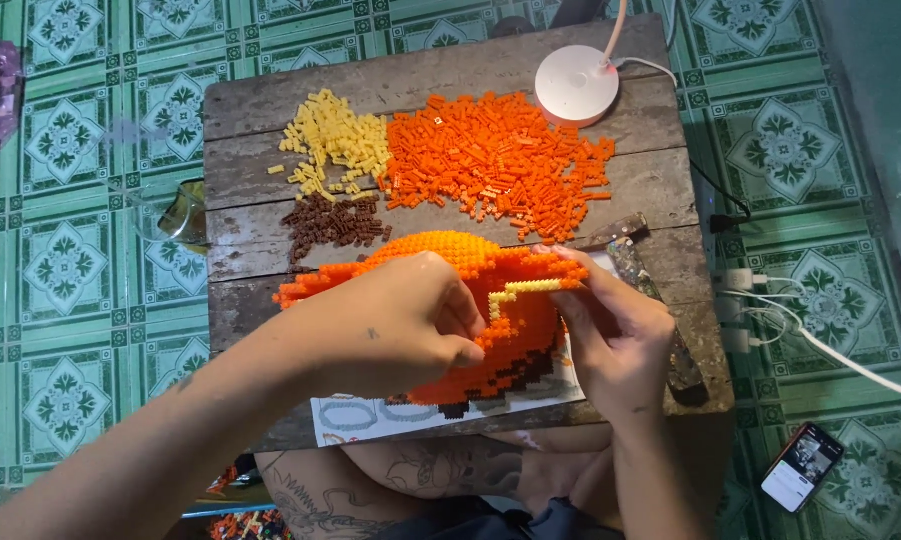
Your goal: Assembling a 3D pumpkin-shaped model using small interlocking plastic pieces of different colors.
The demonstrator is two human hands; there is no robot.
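Orange brick model (491,300) at desk (261,120) front, left hand (401,325) gripping its left side, right hand (616,335) pinching its right edge, orange bricks (496,160) behind model, lamp base (577,85) farther back

both forearms reach forward, left hand (401,320) curled palm-down, right hand (616,335) with fingers pinched together.
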